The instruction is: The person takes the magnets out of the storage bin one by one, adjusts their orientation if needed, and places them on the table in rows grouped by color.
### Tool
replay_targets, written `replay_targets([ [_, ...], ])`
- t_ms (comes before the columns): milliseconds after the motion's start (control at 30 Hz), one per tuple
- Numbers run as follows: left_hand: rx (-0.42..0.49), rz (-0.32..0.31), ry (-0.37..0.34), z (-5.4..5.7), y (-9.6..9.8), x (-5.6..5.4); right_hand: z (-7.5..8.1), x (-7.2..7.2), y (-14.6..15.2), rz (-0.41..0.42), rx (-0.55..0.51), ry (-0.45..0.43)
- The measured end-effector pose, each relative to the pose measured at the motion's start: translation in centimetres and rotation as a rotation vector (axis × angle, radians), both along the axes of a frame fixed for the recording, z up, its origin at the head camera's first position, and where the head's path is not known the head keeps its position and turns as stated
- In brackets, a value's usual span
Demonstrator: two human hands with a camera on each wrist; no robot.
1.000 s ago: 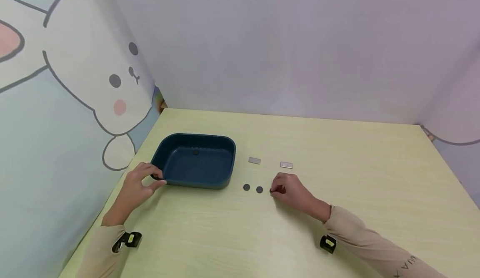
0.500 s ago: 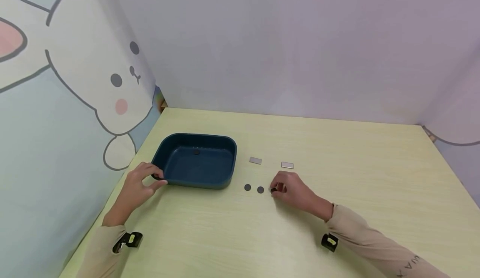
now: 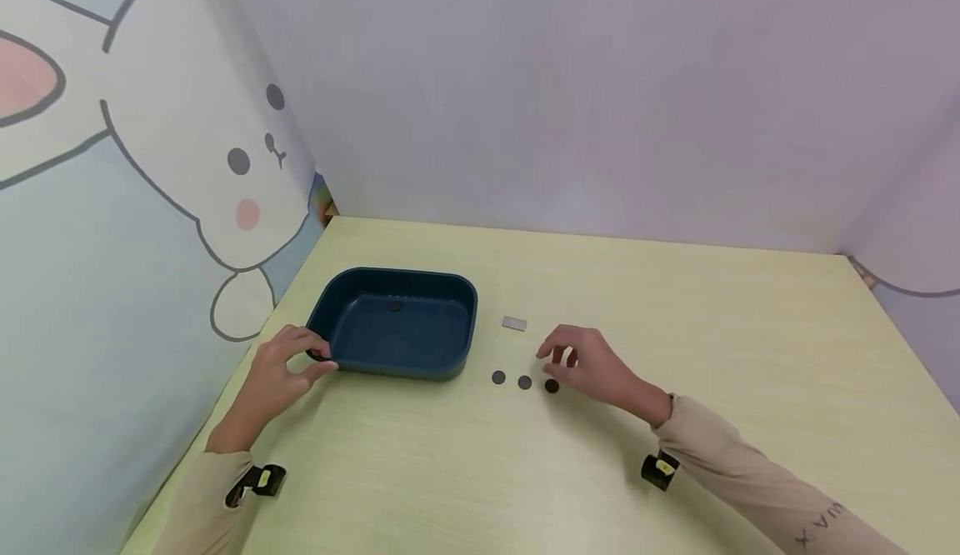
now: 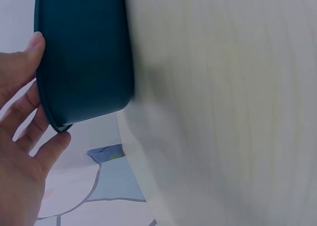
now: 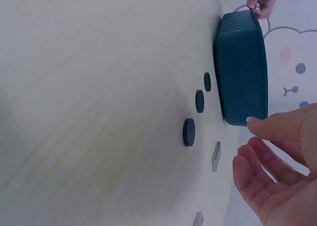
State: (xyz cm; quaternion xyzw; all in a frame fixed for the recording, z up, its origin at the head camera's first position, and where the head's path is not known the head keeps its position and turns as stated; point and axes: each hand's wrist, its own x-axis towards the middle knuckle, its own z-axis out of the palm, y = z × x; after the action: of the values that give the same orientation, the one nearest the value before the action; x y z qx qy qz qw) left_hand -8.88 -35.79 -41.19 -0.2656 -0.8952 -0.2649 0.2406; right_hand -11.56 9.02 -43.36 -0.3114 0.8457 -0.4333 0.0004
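My left hand grips the near left corner of a dark blue rectangular basin, thumb outside and fingers over the rim. A small dark disc lies inside, at the back. My right hand hovers above the table right of the basin; its thumb and fingers are apart, with nothing between them in the right wrist view. Just beneath it lies a dark round disc, in a row with a middle disc and a left disc.
A small silver rectangular block lies behind the discs. A second silver block shows in the right wrist view; in the head view my right hand hides it. The pale wooden table meets a plain wall behind and a rabbit-patterned wall at left.
My right hand has let go of the rightmost disc, which now lies flat on the table, and has risen slightly away from it. My left hand stays on the basin.
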Motion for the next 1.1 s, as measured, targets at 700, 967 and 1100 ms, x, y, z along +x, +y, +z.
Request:
replay_targets([
  [700,-0.012,0.013,0.0,-0.2,0.2,-0.1,2.5,-2.1,-2.1,-0.022,-0.103,-0.048],
  [967,-0.004,0.008,0.006,-0.1,0.2,-0.1,3.1,-3.2,-3.6,-0.01,-0.128,-0.1],
  [1100,-0.003,0.006,0.005,-0.1,0.2,-0.2,3.3,-3.7,-4.4,0.003,-0.145,-0.093],
])
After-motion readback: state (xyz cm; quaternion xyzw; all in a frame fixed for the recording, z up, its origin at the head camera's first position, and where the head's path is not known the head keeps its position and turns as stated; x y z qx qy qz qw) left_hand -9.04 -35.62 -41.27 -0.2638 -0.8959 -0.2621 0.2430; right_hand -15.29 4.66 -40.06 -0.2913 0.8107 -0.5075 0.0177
